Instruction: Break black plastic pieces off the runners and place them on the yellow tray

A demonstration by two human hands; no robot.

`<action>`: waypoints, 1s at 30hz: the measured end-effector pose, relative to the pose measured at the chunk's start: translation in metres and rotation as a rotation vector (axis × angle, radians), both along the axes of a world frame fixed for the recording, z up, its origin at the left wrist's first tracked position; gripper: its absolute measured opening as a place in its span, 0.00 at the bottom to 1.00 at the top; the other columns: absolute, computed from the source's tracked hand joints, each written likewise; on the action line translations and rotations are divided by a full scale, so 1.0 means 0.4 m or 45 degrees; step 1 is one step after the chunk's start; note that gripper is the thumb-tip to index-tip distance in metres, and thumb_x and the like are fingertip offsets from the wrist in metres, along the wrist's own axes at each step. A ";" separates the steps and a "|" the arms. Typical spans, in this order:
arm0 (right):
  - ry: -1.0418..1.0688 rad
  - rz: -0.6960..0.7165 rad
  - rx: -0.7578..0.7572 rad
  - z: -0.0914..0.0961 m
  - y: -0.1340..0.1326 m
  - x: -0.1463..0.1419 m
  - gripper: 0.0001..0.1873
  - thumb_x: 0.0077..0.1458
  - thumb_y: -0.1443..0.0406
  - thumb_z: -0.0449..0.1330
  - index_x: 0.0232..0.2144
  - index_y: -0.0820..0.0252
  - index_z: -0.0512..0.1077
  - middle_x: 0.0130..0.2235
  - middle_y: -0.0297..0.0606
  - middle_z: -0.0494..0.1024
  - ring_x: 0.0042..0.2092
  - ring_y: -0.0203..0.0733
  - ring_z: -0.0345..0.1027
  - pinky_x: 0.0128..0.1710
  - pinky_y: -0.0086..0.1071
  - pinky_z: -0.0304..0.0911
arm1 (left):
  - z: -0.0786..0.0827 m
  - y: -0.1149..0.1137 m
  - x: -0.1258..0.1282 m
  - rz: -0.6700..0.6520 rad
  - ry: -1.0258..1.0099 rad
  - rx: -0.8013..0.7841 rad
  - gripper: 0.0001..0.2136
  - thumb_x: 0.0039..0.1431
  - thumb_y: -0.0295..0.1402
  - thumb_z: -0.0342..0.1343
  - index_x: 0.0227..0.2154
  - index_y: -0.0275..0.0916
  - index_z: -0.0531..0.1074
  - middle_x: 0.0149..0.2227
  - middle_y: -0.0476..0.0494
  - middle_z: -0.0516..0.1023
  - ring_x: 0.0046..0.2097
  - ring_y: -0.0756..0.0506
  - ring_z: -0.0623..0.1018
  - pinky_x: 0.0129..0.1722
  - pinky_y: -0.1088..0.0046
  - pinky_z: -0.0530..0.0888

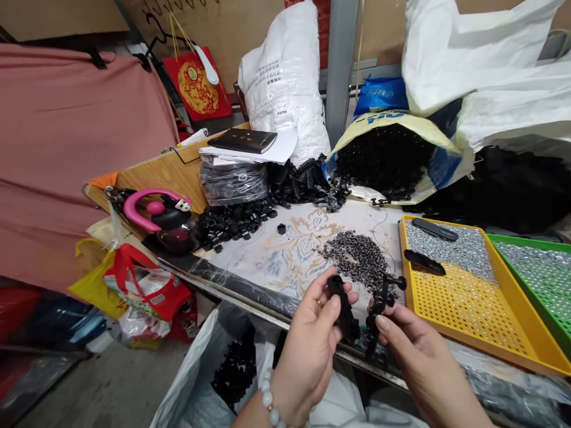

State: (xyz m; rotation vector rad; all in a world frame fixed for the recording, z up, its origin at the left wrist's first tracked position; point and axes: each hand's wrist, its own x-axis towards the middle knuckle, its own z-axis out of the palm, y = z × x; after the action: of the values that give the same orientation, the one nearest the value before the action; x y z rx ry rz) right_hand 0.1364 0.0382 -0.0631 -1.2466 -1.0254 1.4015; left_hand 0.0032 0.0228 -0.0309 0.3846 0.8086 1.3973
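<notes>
My left hand [314,333], with a beaded bracelet at the wrist, is closed round an elongated black plastic part [342,306] held roughly upright. Pinched between the thumb and fingers of my right hand [405,333] is a black plastic bracket [378,315] with short pegs sticking out at its top. The two pieces are close together but apart, over the table's front edge. Just beyond them lies a heap of tiny black pieces [357,255] on the patterned tabletop [285,255]. What the fingers cover of each part is hidden.
On the right, a yellow perforated tray [473,315] holds small silvery pieces and two black parts; a green tray [544,279] adjoins it. Bags of black parts [388,160] stand behind. A pink-handled kettle [173,226] sits left. Below the edge hangs an open white bag [200,362].
</notes>
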 end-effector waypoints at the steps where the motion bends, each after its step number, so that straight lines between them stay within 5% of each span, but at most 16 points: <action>1: 0.002 -0.010 -0.001 -0.001 0.000 -0.003 0.19 0.34 0.53 0.67 0.28 0.60 0.73 0.32 0.38 0.73 0.32 0.38 0.63 0.29 0.24 0.62 | 0.001 -0.001 0.002 0.004 0.026 0.035 0.16 0.56 0.29 0.52 0.49 0.42 0.64 0.43 0.43 0.72 0.45 0.48 0.71 0.47 0.71 0.67; 14: 0.093 -0.068 -0.054 -0.006 0.009 -0.019 0.19 0.32 0.55 0.68 0.28 0.59 0.73 0.31 0.35 0.73 0.29 0.33 0.61 0.28 0.22 0.61 | -0.009 -0.005 0.021 -0.063 0.343 0.212 0.17 0.56 0.29 0.52 0.49 0.43 0.64 0.43 0.45 0.73 0.48 0.48 0.71 0.50 0.72 0.66; 20: 0.041 -0.043 0.127 -0.007 0.008 -0.030 0.15 0.36 0.56 0.67 0.23 0.60 0.70 0.28 0.34 0.66 0.32 0.36 0.62 0.33 0.24 0.62 | -0.019 0.001 0.017 -0.094 0.628 0.169 0.18 0.53 0.27 0.53 0.48 0.42 0.67 0.49 0.44 0.71 0.51 0.45 0.68 0.51 0.72 0.64; 30: 0.048 -0.094 0.156 -0.040 0.014 -0.025 0.15 0.37 0.58 0.66 0.24 0.62 0.68 0.27 0.32 0.65 0.31 0.33 0.61 0.29 0.22 0.60 | -0.032 -0.007 0.020 -0.167 0.555 0.086 0.18 0.52 0.28 0.54 0.47 0.38 0.67 0.46 0.41 0.73 0.48 0.45 0.71 0.50 0.69 0.65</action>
State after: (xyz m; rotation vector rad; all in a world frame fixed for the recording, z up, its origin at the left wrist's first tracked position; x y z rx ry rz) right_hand 0.1264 0.0439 -0.0789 -1.1525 -1.0143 1.2821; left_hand 0.0113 0.0200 -0.0437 0.7990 1.0690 1.2356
